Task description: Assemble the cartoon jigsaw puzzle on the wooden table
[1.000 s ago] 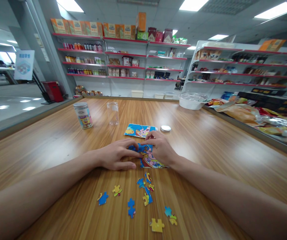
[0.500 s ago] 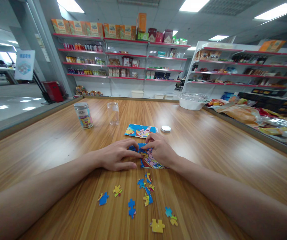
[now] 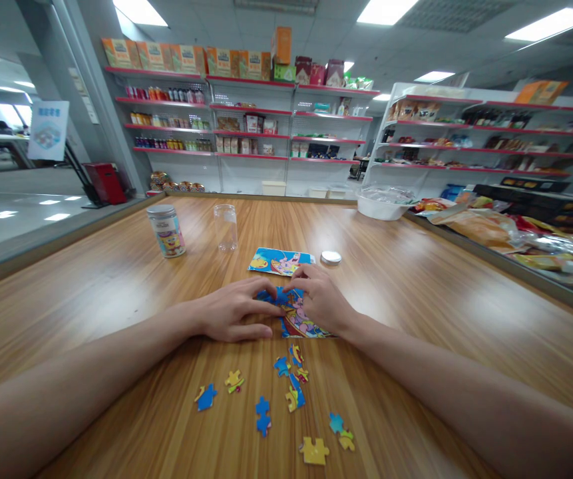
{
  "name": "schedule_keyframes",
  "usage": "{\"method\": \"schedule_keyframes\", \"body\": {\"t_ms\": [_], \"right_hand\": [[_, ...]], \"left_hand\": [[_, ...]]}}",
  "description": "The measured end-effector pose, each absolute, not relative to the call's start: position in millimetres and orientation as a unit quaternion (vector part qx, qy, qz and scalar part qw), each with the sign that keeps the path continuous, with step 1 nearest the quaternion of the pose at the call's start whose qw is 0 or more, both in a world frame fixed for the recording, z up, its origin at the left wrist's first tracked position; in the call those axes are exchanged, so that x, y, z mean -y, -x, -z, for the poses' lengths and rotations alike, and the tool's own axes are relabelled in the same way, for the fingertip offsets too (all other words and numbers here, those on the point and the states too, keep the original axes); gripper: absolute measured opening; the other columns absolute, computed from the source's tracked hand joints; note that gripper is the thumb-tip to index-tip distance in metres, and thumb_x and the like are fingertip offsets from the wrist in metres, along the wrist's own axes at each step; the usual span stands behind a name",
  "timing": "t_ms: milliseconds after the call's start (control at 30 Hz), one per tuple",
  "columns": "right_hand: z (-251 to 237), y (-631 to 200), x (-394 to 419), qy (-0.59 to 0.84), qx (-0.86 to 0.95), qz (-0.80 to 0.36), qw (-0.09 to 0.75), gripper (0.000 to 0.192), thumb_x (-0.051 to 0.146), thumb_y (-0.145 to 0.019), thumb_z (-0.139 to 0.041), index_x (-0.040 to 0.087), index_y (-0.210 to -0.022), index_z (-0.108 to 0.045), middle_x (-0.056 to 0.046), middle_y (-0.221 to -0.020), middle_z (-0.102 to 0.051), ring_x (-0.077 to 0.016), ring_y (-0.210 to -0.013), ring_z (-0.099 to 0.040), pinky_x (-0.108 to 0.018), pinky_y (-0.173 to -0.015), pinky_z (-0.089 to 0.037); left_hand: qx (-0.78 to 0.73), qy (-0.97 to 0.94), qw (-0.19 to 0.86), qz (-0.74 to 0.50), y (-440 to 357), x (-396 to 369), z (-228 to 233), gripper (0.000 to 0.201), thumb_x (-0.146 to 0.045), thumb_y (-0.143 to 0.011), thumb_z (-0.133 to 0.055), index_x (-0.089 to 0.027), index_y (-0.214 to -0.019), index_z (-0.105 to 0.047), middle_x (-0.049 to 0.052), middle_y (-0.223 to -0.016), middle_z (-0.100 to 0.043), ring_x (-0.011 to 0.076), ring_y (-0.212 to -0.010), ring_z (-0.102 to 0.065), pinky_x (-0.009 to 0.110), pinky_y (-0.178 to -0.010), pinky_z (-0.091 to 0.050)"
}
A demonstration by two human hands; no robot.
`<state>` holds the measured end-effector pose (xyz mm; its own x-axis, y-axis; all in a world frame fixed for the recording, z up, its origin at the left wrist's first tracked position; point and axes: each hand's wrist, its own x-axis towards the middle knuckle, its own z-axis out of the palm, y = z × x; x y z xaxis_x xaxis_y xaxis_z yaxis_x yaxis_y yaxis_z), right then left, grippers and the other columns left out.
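A partly assembled jigsaw puzzle (image 3: 302,322) with a blue, pink and red cartoon picture lies flat on the wooden table. My left hand (image 3: 239,309) rests at its left side, fingers spread and tips touching the blue pieces. Over the puzzle's right part sits my right hand (image 3: 323,299), its bent fingers apart and touching the upper blue area. That hand hides part of the picture. Loose pieces lie nearer me, among them a yellow piece (image 3: 315,451), a blue pair (image 3: 263,416) and a blue-and-yellow piece (image 3: 206,397). Behind the puzzle is a picture card (image 3: 279,261).
A silver lid (image 3: 331,257) lies right of the card. At the back left stand a printed can (image 3: 167,231) and a clear jar (image 3: 226,228). A white bowl (image 3: 383,203) sits at the far right edge, beside packaged snacks (image 3: 490,226). Stocked shelves (image 3: 251,123) rise behind the table.
My right hand's fingertips have drawn back slightly over the blue pieces, showing a little more of them. My left hand and the loose pieces stay where they were.
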<state>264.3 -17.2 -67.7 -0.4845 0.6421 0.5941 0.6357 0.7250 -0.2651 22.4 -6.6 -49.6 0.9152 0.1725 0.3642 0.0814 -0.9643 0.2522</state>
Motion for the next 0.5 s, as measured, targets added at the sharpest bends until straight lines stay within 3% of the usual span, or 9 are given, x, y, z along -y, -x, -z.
{"method": "schedule_keyframes", "body": {"t_ms": [233, 333, 433, 500], "right_hand": [[73, -267, 13, 0.391, 0.842, -0.036, 0.369, 0.037, -0.007, -0.069, -0.05, 0.019, -0.079, -0.076, -0.007, -0.084, -0.062, -0.0215, -0.083, -0.057, -0.037, -0.077, -0.046], [58, -256, 29, 0.371, 0.811, -0.075, 0.446, 0.035, -0.002, -0.075, -0.046, 0.018, -0.079, -0.075, -0.007, -0.084, -0.065, -0.0211, -0.083, -0.059, -0.037, -0.079, -0.047], [30, -234, 72, 0.352, 0.764, -0.24, 0.485, 0.025, 0.012, -0.083, -0.05, 0.021, -0.083, -0.074, -0.006, -0.084, -0.069, -0.0201, -0.082, -0.063, -0.036, -0.077, -0.05], [15, -221, 110, 0.283, 0.751, -0.448, 0.394, 0.026, 0.028, -0.086, -0.05, 0.027, -0.095, -0.074, -0.003, -0.086, -0.072, -0.0191, -0.076, -0.065, -0.031, -0.064, -0.052]], "left_hand": [[-0.065, -0.973, 0.101, -0.198, -23, 6, 50, 0.039, -0.039, -0.095, -0.059, -0.023, -0.131, -0.059, 0.013, -0.128, -0.056, 0.0295, -0.118, -0.052, 0.049, -0.104, -0.044], [-0.071, -0.973, 0.101, -0.195, -22, 5, 51, 0.04, -0.039, -0.095, -0.059, -0.022, -0.131, -0.058, 0.013, -0.125, -0.057, 0.0293, -0.117, -0.052, 0.049, -0.104, -0.044], [-0.075, -0.973, 0.104, -0.193, -21, 5, 51, 0.037, -0.04, -0.094, -0.059, -0.022, -0.126, -0.062, 0.013, -0.121, -0.058, 0.0292, -0.115, -0.053, 0.048, -0.102, -0.045], [-0.075, -0.973, 0.106, -0.193, -21, 5, 51, 0.036, -0.04, -0.094, -0.059, -0.022, -0.126, -0.062, 0.013, -0.12, -0.057, 0.0289, -0.113, -0.054, 0.047, -0.101, -0.046]]}}
